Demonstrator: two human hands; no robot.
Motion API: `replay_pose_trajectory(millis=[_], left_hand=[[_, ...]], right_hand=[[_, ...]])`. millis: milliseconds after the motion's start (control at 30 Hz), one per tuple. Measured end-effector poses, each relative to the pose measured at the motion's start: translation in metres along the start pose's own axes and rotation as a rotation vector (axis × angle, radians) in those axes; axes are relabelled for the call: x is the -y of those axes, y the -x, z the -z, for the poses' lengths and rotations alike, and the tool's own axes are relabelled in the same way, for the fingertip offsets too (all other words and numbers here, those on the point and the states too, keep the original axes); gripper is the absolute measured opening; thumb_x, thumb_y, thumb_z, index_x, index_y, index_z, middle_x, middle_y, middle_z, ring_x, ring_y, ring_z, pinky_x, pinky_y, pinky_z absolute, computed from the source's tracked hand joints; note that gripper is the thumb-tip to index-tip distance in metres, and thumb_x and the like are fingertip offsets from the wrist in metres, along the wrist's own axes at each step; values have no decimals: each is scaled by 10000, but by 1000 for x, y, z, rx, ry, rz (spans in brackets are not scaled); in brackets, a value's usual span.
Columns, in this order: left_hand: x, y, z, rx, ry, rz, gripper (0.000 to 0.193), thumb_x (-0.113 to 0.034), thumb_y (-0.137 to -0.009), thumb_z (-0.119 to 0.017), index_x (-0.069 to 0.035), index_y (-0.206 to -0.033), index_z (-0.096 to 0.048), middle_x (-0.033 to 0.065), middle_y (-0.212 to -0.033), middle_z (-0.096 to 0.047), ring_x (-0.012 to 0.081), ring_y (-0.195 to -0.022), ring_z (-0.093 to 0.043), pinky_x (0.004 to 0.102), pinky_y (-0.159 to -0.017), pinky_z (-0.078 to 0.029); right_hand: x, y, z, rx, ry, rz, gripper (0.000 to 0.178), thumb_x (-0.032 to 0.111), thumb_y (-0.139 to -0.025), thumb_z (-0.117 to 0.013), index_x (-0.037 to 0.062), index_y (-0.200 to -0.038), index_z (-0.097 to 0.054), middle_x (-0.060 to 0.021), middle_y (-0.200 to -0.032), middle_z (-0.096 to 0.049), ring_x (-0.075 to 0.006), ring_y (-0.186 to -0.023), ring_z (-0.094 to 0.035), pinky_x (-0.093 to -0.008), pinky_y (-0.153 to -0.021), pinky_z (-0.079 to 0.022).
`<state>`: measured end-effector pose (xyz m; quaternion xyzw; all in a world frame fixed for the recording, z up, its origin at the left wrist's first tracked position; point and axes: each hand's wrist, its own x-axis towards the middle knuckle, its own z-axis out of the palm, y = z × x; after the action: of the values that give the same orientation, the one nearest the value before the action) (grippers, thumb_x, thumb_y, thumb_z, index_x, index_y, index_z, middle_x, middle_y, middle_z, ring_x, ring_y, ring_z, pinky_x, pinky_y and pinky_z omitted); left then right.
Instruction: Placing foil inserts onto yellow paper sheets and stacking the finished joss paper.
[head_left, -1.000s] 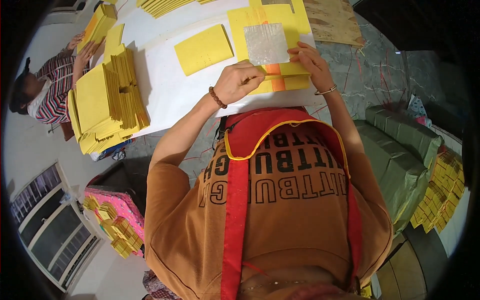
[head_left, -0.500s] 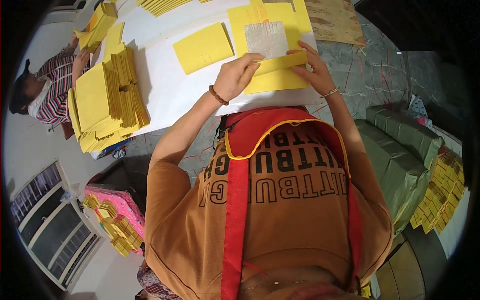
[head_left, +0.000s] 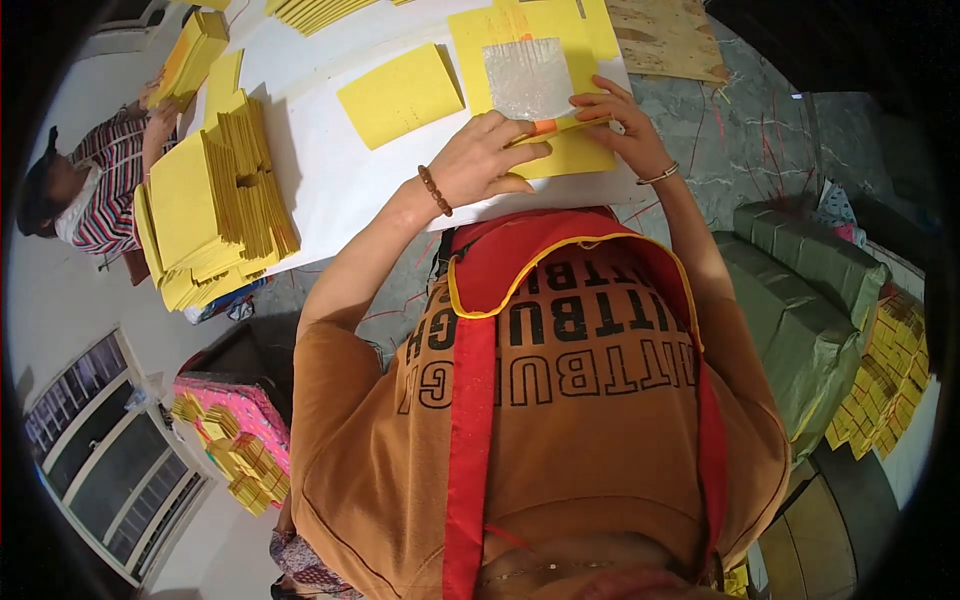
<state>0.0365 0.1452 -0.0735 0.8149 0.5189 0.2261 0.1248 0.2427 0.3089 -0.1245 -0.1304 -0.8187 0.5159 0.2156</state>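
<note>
On the white table in front of me lies a yellow paper sheet (head_left: 590, 158) with a square silver foil patch (head_left: 527, 80) on it. Its near part is raised in a narrow fold, with a bit of orange showing. My left hand (head_left: 488, 160) is on the fold's left end, fingers bent over the paper. At the right end my right hand (head_left: 628, 125) pinches the same fold between thumb and fingers. Further yellow paper is layered beneath. A folded yellow paper packet (head_left: 402, 97) lies flat just left of the sheet.
A tall stack of folded yellow papers (head_left: 190, 205) stands at the table's left edge. Beyond it a co-worker in a striped top (head_left: 105, 185) handles yellow papers. A plywood board (head_left: 665, 38) is at the far right, green wrapped bundles (head_left: 785, 310) at my right.
The fold has become narrower and now stands up from the sheet. My left hand has shifted over it with its fingers spread more. My right hand stays at the right end.
</note>
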Motion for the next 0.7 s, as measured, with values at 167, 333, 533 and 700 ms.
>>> replay_pose_trajectory(millis=[167, 333, 533, 700], left_hand=[[8, 0, 4, -52, 128, 8, 287, -241, -785, -639, -87, -1022, -593, 87, -1021, -564, 263, -888, -517, 339, -778, -442], [8, -1, 5, -171, 308, 192, 170, -157, -860, -564, -37, -980, -580, 123, -951, -584, 312, -847, -551, 355, -748, -463], [5, 5, 14, -186, 468, 378, 309, -222, -834, -619, -61, -1087, -547, 131, -1112, -568, 291, -992, -538, 359, -834, -425], [25, 15, 10, -154, -20, 245, 426, -179, -750, -631, -109, -1163, -554, 101, -1163, -555, 280, -1103, -469, 379, -915, -340]], right_hand=[[-3, -1, 4, 32, -18, -18, 294, 134, -806, -601, 90, -1097, -613, -26, -1220, -553, -239, -1302, -289, -360, -1050, -266], [-10, 3, 2, -43, -198, -21, 330, 150, -807, -618, 79, -1128, -597, -89, -1267, -506, -234, -1292, -307, -343, -1033, -289], [-17, 3, -11, -170, 40, -68, 330, 126, -772, -663, 65, -1092, -605, -122, -1270, -491, -243, -1221, -411, -330, -1002, -330], [-9, -5, -4, -121, 48, 58, 232, 123, -773, -647, 97, -1003, -631, -47, -1200, -557, -242, -1177, -467, -350, -989, -334]])
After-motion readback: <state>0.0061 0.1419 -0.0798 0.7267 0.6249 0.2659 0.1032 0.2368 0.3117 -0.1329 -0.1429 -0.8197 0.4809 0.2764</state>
